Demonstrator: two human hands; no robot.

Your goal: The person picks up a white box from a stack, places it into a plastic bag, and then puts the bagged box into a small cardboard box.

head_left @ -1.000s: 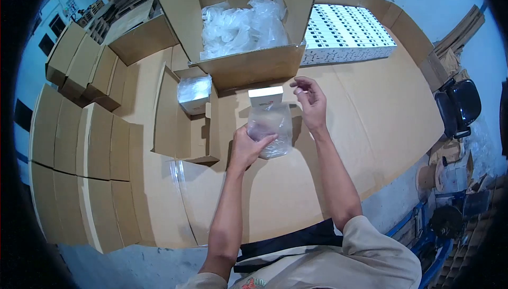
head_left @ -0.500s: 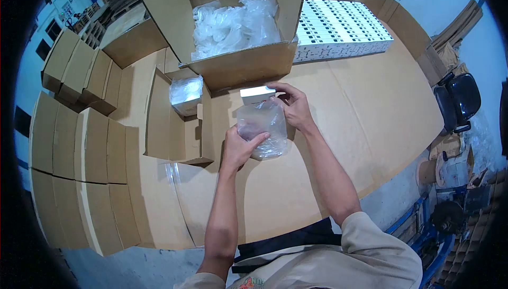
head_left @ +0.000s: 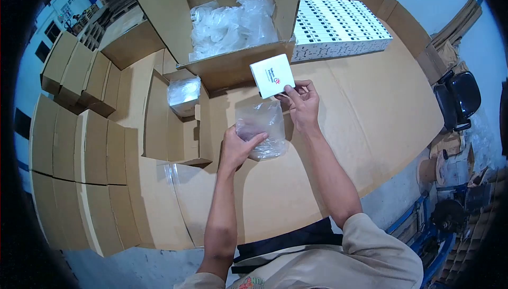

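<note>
A clear plastic bag [head_left: 263,130] is gripped in my left hand [head_left: 237,147], thumb across its front. My right hand [head_left: 304,107] pinches a small white box [head_left: 271,75] by its lower right corner, above the bag and apart from it. The box is tilted, its printed face with dark lettering and a red mark toward me. To the left, an open brown carton [head_left: 159,125] holds plastic-wrapped white boxes [head_left: 184,96] at its far end.
A large open carton [head_left: 243,62] full of clear plastic bags [head_left: 230,24] stands at the back. Beside it lies a block of white boxes [head_left: 341,24] in rows. Brown cartons [head_left: 84,151] are stacked along the left edge. A black chair [head_left: 459,98] stands beyond the table [head_left: 370,114].
My right hand has lifted the white box up and away from the bag's mouth, and its printed face now shows. My left hand stays in place with the bag.
</note>
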